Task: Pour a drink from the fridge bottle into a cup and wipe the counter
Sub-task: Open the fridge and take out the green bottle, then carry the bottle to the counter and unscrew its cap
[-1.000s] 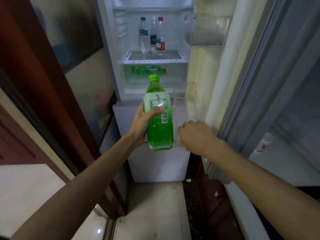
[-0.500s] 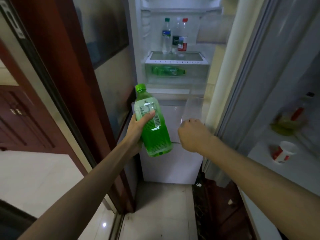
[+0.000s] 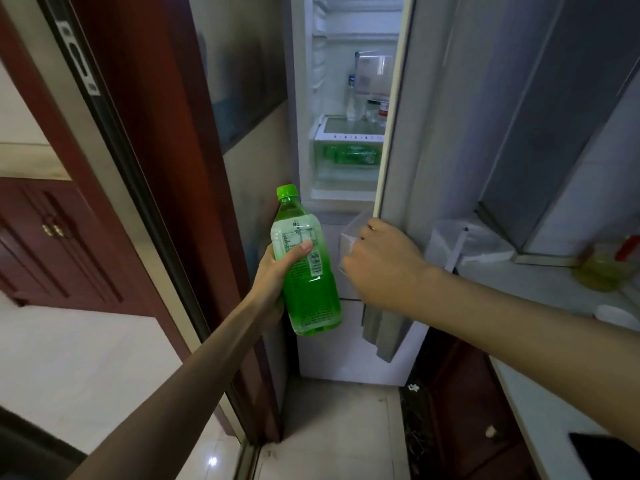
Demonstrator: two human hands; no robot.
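Note:
My left hand grips a green drink bottle with a green cap, upright, in front of the fridge. My right hand is curled round the lower edge of the fridge door, by its clear door shelf. The door stands partly swung in and hides the right side of the fridge's inside. On the pale counter at the right, a white rim, possibly the cup, shows just above my right forearm. A grey cloth hangs below my right hand.
Several bottles stand on the fridge shelf, with green bottles in the drawer below. A white container and a yellow-green bottle sit on the counter. A dark flat object lies at the counter's near end. A dark red door frame is at the left.
The fridge door has swung inward with my right hand on it, covering more of the inside. My left hand has kept the green bottle at about the same spot.

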